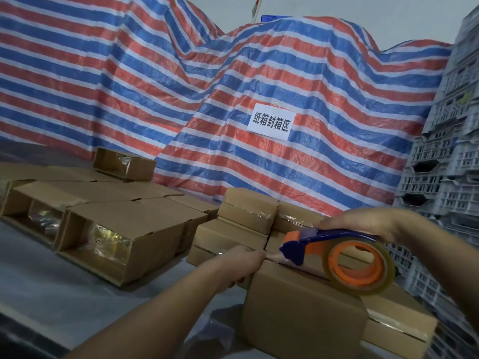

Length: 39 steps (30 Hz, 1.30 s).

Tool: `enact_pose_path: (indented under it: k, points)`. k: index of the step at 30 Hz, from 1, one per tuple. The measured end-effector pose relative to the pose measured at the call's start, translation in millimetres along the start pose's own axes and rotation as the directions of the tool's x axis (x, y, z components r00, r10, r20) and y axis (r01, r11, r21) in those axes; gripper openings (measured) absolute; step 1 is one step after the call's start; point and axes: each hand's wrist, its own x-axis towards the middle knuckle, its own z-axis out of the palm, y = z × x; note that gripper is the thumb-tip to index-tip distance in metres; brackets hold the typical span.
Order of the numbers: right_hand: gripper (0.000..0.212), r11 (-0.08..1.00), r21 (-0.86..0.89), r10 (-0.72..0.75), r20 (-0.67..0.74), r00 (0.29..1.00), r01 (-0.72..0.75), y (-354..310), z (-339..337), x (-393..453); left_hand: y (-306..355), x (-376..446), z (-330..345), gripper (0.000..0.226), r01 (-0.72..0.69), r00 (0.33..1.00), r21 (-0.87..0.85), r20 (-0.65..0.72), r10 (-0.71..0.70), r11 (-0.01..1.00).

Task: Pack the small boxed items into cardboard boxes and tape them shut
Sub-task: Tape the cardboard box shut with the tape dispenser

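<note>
Right now the closed cardboard box (305,304) is sitting at five o'clock, its long axis probably running toward one o'clock. The tape dispenser (344,257) is riding on top, cutter pointing at nine o'clock, with the right hand (363,224) curling over it. The left hand (241,263) is pinching the tape end at the box's far corner; keeping that anchor taut should lay the strip flat along the seam.

I am seeing a closed brown cardboard box (298,314) sitting nearest me on the worktop, with clear tape running along its top seam. A blue and orange tape dispenser (337,255) holding a clear roll is resting on that top. Sealed boxes (246,224) are stacking up just behind it, and open boxes (103,229) are lying on their sides to the left.
</note>
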Motion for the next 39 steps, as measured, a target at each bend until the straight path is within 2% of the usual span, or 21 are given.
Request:
enact_pose_path:
  k: [2, 4, 7, 10, 14, 15, 17, 19, 20, 21, 23, 25, 26, 28, 33, 39]
  points:
    - [0.042, 0.992, 0.103, -0.055, -0.148, 0.987, 0.071, 32.5, -15.2, -6.9, -1.6, 1.8, -0.9, 0.036, 0.010, 1.000, 0.011, 0.010, -0.010, 1.000]
    - [0.041, 0.975, 0.194, -0.055, -0.257, 0.965, 0.107, 59.0, -26.2, -16.2, -1.8, 2.0, -0.8, 0.035, 0.021, 0.999, 0.007, 0.028, -0.021, 1.000]
    - [0.048, 0.991, 0.122, -0.025, -0.175, 0.984, 0.047, 81.0, -23.8, -30.6, -0.2, 2.0, 1.3, 0.035, 0.036, 0.999, -0.027, 0.036, -0.035, 0.999]
    - [0.048, 0.993, 0.114, -0.006, -0.227, 0.974, 0.033, 94.2, -15.2, -36.2, 2.9, -2.4, 4.0, 0.035, 0.056, 0.997, -0.036, 0.048, -0.055, 0.998]
    - [0.056, 0.993, -0.008, 0.113, -0.117, 0.987, -0.114, 86.5, -3.4, -48.6, 16.1, -9.2, 1.1, 0.034, 0.076, 0.996, 0.003, 0.036, -0.076, 0.997]
    - [0.057, 0.993, -0.026, 0.115, -0.128, 0.985, -0.119, 85.3, -2.5, -50.6, 24.0, -11.2, -1.4, 0.033, 0.065, 0.998, 0.076, 0.019, -0.067, 0.995]
    - [0.064, 0.993, -0.023, 0.115, -0.152, 0.982, -0.120, 85.0, -0.9, -52.0, 41.9, -13.7, -4.5, 0.035, 0.002, 0.997, 0.341, -0.073, 0.025, 0.940]
    - [0.070, 0.993, -0.006, 0.115, -0.136, 0.984, -0.117, 85.8, -0.7, -51.7, 58.9, -19.2, 0.2, 0.033, -0.054, 0.956, 0.609, -0.196, 0.216, 0.792]
    - [0.069, 0.994, 0.002, 0.112, -0.123, 0.986, -0.112, 85.7, -0.3, -51.7, 63.5, -22.6, 5.8, 0.034, -0.102, 0.917, 0.671, -0.222, 0.330, 0.734]
    - [0.068, 0.994, 0.008, 0.105, -0.110, 0.988, -0.105, 85.9, -0.3, -51.3, 65.5, -26.2, 13.8, 0.034, -0.198, 0.880, 0.684, -0.192, 0.434, 0.703]
    - [0.075, 0.996, 0.024, 0.084, -0.087, 0.993, -0.082, 88.1, -1.1, -50.5, 63.0, -35.6, 32.6, 0.039, -0.399, 0.856, 0.671, 0.027, 0.517, 0.625]
    - [0.082, 0.997, 0.047, 0.067, -0.070, 0.995, -0.064, 92.8, -0.6, -49.0, 52.1, -35.3, 48.5, 0.058, -0.448, 0.878, 0.708, 0.231, 0.420, 0.546]
    - [0.082, 0.996, 0.065, 0.061, -0.062, 0.996, -0.056, 95.6, -0.5, -48.0, 47.7, -32.1, 52.2, 0.069, -0.432, 0.887, 0.765, 0.263, 0.379, 0.479]
    - [0.077, 0.995, 0.086, 0.053, -0.062, 0.997, -0.048, 100.0, -0.3, -46.9, 42.5, -25.4, 52.8, 0.080, -0.400, 0.892, 0.828, 0.252, 0.375, 0.394]
    - [0.075, 0.998, 0.023, 0.059, -0.123, 0.991, -0.056, 111.0, -16.5, -52.5, 37.3, -21.3, 50.3, 0.078, -0.425, 0.874, 0.820, 0.262, 0.408, 0.384]
    - [0.055, 0.996, 0.070, 0.062, -0.087, 0.994, -0.055, 148.0, -22.3, -75.4, 34.5, -20.0, 46.5, 0.079, -0.448, 0.861, 0.797, 0.263, 0.436, 0.404]
